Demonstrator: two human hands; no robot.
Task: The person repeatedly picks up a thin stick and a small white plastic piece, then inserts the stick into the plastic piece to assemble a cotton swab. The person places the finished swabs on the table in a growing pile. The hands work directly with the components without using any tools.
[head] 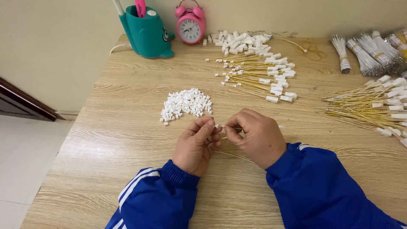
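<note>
Yellow wire diagonal, connector up-left

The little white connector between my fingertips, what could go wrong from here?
The small white connector is pinched only at the tips of the left hand and right hand; it could slip and vanish into the loose connector pile just ahead. The thin yellow wires trailing under the right hand might bend or kink. A sleeve could sweep the wire bundle lying close by.
</note>
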